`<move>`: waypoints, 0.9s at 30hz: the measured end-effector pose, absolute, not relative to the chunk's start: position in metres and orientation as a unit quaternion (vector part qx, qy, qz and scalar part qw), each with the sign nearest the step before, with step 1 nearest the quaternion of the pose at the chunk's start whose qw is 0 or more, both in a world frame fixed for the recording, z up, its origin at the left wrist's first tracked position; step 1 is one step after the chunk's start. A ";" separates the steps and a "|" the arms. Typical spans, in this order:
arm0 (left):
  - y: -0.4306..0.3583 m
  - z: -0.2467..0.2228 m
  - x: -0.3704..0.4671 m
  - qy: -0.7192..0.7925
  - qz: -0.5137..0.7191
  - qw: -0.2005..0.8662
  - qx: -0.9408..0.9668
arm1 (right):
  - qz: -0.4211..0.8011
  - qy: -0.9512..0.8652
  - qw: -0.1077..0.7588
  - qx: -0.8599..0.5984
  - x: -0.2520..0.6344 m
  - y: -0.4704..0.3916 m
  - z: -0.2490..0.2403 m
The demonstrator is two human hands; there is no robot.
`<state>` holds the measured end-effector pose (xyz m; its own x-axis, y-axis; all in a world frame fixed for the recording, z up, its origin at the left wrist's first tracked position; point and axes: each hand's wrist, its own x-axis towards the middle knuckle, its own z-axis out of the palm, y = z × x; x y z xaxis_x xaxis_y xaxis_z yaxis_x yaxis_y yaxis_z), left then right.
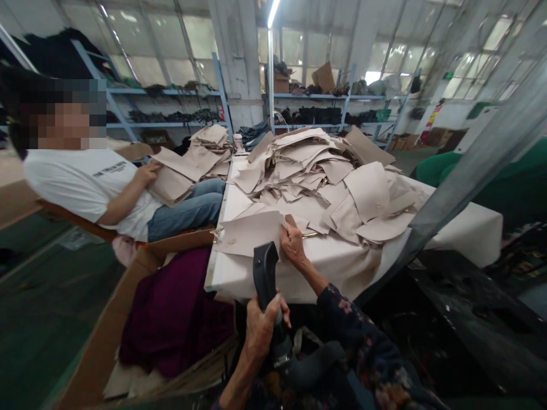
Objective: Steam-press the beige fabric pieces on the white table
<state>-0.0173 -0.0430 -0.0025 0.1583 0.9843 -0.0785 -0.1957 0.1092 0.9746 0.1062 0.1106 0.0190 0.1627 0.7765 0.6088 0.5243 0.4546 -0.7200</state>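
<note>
My left hand (260, 329) is closed around a black handheld tool (265, 272) with a curved, rounded head. The tool points up and away from me, in front of the near table edge. My right hand (293, 244) pinches the right edge of a flat beige sheet piece (250, 232). That piece lies over the table's near left corner, with a small shiny mark near its left end. A thin metallic strip (311, 234) shows just right of my right hand. Behind it spreads a large heap of beige pieces (305, 165).
The pale-covered table (239, 279) stands before me. A seated person (123, 188) at left holds beige pieces. A cardboard box (92, 336) with purple cloth (175, 313) is at lower left. A slanted metal post (474, 154) crosses the right side; shelves (307, 97) stand behind.
</note>
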 end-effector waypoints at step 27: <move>-0.027 0.009 -0.020 0.443 0.522 0.581 0.440 | -0.145 -0.835 0.287 -0.447 0.143 0.023 -0.036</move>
